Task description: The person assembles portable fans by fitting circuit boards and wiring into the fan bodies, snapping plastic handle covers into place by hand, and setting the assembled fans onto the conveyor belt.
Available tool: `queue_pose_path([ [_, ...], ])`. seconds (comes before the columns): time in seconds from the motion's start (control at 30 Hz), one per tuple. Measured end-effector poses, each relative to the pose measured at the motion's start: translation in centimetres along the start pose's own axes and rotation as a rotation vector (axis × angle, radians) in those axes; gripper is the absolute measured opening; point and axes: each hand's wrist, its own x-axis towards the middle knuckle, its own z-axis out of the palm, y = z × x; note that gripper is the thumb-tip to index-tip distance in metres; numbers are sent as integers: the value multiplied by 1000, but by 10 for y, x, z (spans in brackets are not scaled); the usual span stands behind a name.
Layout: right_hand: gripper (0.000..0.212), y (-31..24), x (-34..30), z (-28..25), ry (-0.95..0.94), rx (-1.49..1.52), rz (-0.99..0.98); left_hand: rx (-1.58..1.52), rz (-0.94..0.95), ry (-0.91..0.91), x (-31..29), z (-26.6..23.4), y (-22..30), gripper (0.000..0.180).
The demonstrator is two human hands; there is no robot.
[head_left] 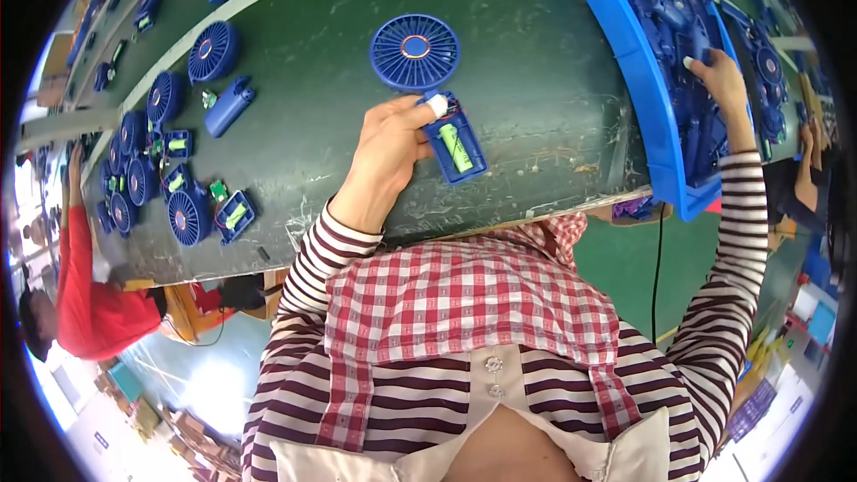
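L fingers [409,114] clamped on blue handle [476,152], R arm [742,205] outstretched, R fingers [702,71] over blue bin [636,80], grip unclear

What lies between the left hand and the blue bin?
In the head view: the open blue handle the left hand holds, a green battery inside, then bare green tabletop up to the bin.

From my remote seat I see 1 fan head [415,46] beyond the handle [458,145] in the left hand [386,145], fans [141,180] leftward on the table [536,71], and rightward a crate [627,54] of parts [665,13] around the right hand [721,82].
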Motion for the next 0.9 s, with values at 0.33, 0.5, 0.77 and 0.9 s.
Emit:
queue_pose_path([
  [0.33, 59, -182, -128, -56, -221, 687, -349, -36, -4, -1, -3, -4, -7, 24],
  [0.5, 56, -229, -154, -31, -509, 1508, -238, -65, 47, -12, -6, -4, -8, 25],
  [0.77, 52, -265, -178, -2, -561, 1742, -224, -88, 146, 43, -17, -6, -4, 22],
  [0.9, 53, -268, -180, 0, -540, 1736, -217, -113, 172, 45, -21, -5, -4, 21],
])
